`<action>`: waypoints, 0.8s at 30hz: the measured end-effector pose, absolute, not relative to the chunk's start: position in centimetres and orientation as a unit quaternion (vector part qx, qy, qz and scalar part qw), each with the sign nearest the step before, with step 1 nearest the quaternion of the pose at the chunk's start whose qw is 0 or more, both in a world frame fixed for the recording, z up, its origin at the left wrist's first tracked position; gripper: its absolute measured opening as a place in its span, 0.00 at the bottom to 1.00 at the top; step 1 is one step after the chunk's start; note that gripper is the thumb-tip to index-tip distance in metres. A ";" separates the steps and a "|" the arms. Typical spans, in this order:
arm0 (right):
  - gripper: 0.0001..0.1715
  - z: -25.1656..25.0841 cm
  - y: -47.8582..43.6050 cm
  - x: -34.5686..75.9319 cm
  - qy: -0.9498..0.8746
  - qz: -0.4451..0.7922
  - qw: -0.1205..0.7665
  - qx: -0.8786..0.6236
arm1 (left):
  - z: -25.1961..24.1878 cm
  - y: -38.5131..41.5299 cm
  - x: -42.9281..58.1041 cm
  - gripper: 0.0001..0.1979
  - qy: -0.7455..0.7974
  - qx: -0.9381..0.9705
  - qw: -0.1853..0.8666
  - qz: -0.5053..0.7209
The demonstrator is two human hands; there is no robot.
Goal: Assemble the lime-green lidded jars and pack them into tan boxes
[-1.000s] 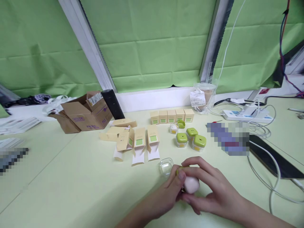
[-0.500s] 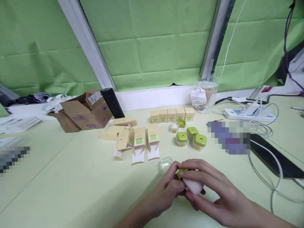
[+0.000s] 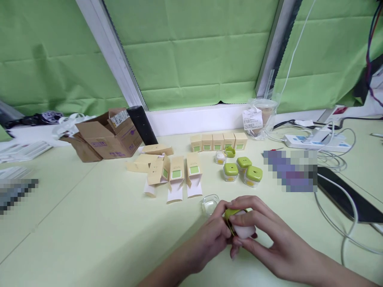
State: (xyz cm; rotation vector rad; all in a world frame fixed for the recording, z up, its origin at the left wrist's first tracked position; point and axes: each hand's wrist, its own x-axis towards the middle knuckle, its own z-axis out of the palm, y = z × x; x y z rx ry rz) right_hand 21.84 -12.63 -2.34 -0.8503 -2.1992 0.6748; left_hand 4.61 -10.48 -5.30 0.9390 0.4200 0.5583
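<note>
Over the table's front part, my left hand (image 3: 206,241) is closed on a green lid (image 3: 229,217). My right hand (image 3: 277,243) grips a white rounded piece (image 3: 245,231) with thumb and fingers, pressed against the lid's open side. Fingers hide part of both. Just beyond my left fingers sits a clear square cup (image 3: 210,205) without a lid. Farther back stand three small clear containers with green lids, one of them a container (image 3: 253,176) at the right. Behind these, an uncovered container (image 3: 220,158) holds something whitish, with a loose green lid (image 3: 230,152) beside it.
Several small beige cartons (image 3: 218,142) stand in a row at the back. Opened cartons (image 3: 177,171) with flaps out lie left of centre. A cardboard box (image 3: 109,139) stands back left. On the right are a power strip (image 3: 317,142), cables and a black phone (image 3: 347,195).
The white piece has turned slightly against the green lid, and more of the lid shows now. Both hands stay close together. The view has shifted a little.
</note>
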 end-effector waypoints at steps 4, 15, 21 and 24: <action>0.23 -2.5 -12.2 22.1 -0.822 0.272 0.371 -0.337 | -4.4 -10.7 4.6 0.22 0.207 0.473 0.814 0.265; 0.31 -3.0 -10.8 23.2 -0.720 0.431 0.379 -0.390 | -1.8 -10.3 3.4 0.22 0.317 0.636 0.642 0.288; 0.22 -3.7 -9.9 22.4 -0.618 0.545 0.387 -0.413 | -1.1 -9.7 2.4 0.41 0.435 0.715 0.499 0.225; 0.18 -3.6 -9.3 22.5 -0.554 0.565 0.436 -0.429 | -0.8 -8.7 1.4 0.44 0.474 0.751 0.403 0.220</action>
